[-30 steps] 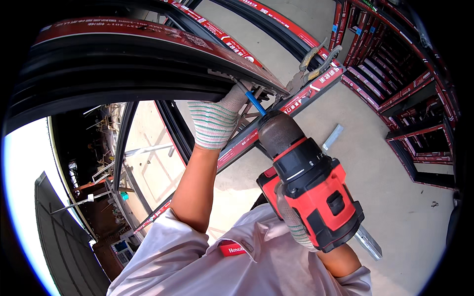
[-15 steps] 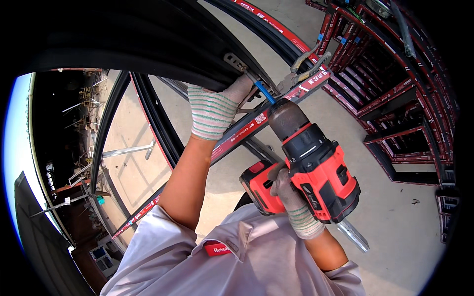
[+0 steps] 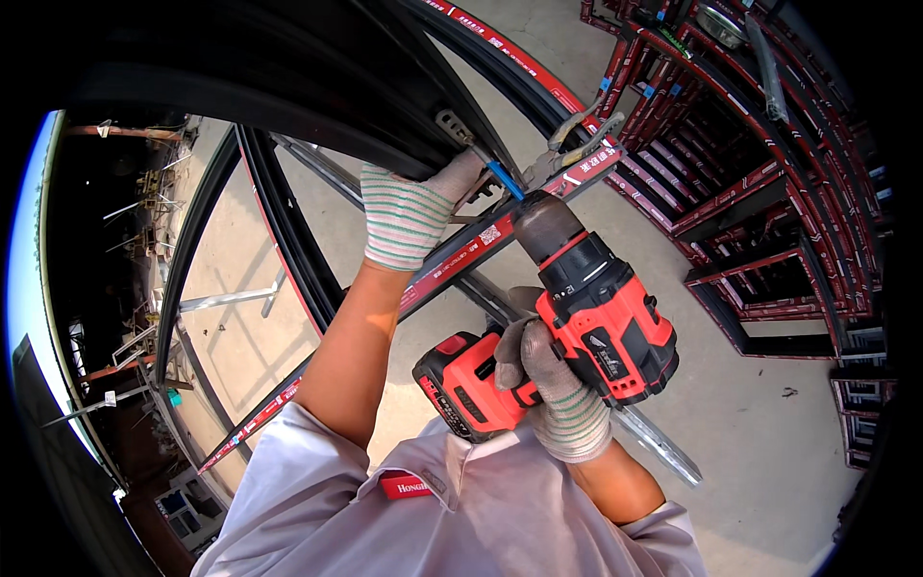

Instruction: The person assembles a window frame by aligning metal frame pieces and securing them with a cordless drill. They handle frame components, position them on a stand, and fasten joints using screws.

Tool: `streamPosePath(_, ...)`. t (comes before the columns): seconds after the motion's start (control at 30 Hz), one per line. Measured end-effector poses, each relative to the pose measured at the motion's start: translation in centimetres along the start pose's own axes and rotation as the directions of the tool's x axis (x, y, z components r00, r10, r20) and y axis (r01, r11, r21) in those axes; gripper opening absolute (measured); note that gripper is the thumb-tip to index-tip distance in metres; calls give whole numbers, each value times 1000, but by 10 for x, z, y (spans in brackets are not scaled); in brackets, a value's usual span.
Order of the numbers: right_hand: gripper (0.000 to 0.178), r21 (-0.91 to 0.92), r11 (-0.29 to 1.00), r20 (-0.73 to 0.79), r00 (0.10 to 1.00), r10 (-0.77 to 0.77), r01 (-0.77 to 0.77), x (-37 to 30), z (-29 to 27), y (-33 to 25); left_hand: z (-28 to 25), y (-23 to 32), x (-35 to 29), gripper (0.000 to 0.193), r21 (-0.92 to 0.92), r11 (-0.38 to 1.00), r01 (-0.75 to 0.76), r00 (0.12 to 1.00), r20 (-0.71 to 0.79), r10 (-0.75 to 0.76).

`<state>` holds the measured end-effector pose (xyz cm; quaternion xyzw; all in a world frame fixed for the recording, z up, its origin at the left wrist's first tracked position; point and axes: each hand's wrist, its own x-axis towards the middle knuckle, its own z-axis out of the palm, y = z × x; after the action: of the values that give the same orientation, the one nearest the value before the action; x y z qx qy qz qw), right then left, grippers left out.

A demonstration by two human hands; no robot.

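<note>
- With clock positions read from the middle of the view, we stand over a pale floor [image 3: 750, 433] that stretches out broadly at 4 o'clock.
- We see stacked dark frames with red strips [image 3: 740, 195] filling the stretch from 1 to 3 o'clock.
- A big black frame piece [image 3: 288, 96] spans 10 to 12 o'clock.
- Our pale shirt [image 3: 471, 529] takes up 6 o'clock.
- A bar with a red printed strip [image 3: 452, 262] slants below the black frame piece, one end toward 2 o'clock.
- We have a red and black power drill [image 3: 615, 337] just past 3 o'clock; its chuck points to 11 o'clock, and its battery pack [image 3: 471, 394] sits at 8 o'clock from its body.
- A silver bar [image 3: 659, 447] lies on the floor between 4 and 5 o'clock.
- Our gloved hands are apart: the left hand [image 3: 409, 216], at 11 o'clock, is against the black frame piece's lower edge, fingertips hidden, so we cannot tell how tightly it closes; the right hand [image 3: 567, 394], between 4 and 5 o'clock, is clasped around the drill's handle.
- A pliers-like clamp [image 3: 596, 148] with worn handles is between 1 and 2 o'clock.
- The drill's blue bit [image 3: 503, 180] runs just beside our left thumb.
- A slotted metal plate [image 3: 456, 126] shows at 12 o'clock on the black frame piece.
</note>
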<state>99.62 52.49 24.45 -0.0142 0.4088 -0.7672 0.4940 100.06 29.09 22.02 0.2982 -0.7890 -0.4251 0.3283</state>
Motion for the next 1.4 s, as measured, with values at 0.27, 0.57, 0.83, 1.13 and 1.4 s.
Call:
streamPosePath(0.27,21,-96,995,36,999,-13,17,2,-1,-2,-1,7,-1,17,-54,998,40,999,-3,-40)
streamPosePath(0.57,17,-117,992,70,997,-39,47,3,0,-7,0,11,-4,17,-108,980,168,986,18,-167)
streamPosePath(0.83,15,-117,993,88,996,-12,22,5,-1,-8,-5,1,-6,21,-221,975,36,999,19,-32)
streamPosePath(1.13,12,-181,980,52,995,-81,89,12,-6,0,-4,-3,-4,21,-113,994,-16,1000,-1,16)
streamPosePath(1.4,19,-60,997,48,997,-53,55,11,-5,0,-6,5,-5,20,-73,997,38,999,18,-37)
